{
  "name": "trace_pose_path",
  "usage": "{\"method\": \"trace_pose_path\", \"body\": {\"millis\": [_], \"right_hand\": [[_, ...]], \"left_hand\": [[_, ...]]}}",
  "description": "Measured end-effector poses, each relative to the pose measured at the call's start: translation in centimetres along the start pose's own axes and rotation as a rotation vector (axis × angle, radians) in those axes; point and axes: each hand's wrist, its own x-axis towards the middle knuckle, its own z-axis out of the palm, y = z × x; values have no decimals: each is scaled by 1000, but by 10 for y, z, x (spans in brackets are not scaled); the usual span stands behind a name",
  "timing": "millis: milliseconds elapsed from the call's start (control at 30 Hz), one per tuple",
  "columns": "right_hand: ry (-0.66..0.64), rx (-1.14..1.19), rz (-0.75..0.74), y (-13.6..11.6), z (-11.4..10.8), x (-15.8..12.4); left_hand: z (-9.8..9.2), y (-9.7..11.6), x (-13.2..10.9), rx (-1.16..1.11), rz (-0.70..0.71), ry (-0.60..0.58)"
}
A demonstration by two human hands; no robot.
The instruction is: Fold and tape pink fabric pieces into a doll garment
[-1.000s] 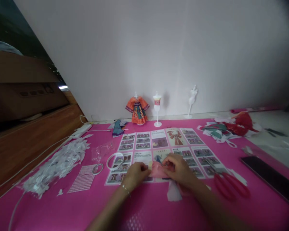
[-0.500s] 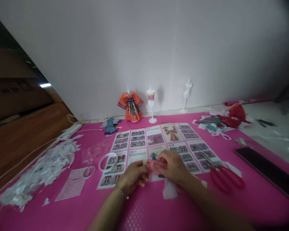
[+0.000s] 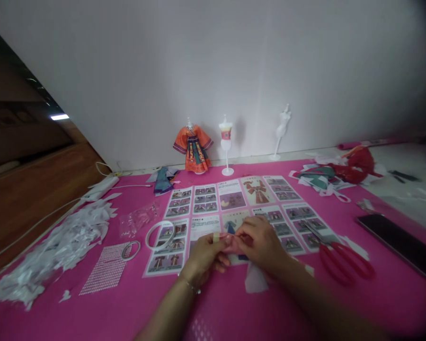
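Note:
Both hands meet over the lower middle of a printed instruction sheet (image 3: pixel 202 225). Between them is a small piece of pink fabric (image 3: pixel 230 243). My left hand (image 3: pixel 206 255) pinches its left side, where a pale yellow edge shows. My right hand (image 3: pixel 257 239) is closed on the fabric's right side, its fingertips close to the left ones. A sheer whitish piece of cloth (image 3: pixel 256 279) hangs or lies below my right hand; whether it joins the pink fabric is hidden. To the right lie red-handled scissors (image 3: pixel 344 260), partly on the sheet.
A dressed mini mannequin (image 3: pixel 197 149), one with a pink-yellow band (image 3: pixel 226 137) and a bare one (image 3: pixel 282 130) stand at the back. Tape rolls (image 3: pixel 149 241), a bead sheet (image 3: pixel 104 274) and white scraps (image 3: pixel 57 251) lie left. Fabric scraps (image 3: pixel 341 173) and a dark phone-like slab (image 3: pixel 397 239) lie right.
The camera view has shifted slightly, so the scene sits a little differently. Both hands still hold the pink fabric, and the fingers have moved only slightly on it.

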Motion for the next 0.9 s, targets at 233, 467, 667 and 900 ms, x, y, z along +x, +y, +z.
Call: {"method": "trace_pose_path", "body": {"millis": [233, 467, 667, 900], "right_hand": [[53, 120, -16, -2, 3, -2], [47, 114, -75, 3, 5, -2], [30, 41, -67, -1, 3, -1], [29, -16, -87, -2, 3, -1]], "left_hand": [[2, -6, 1, 34, 33, 6], [4, -4, -1, 63, 26, 25], [5, -6, 1, 76, 27, 44], [2, -4, 2, 37, 11, 15]]}}
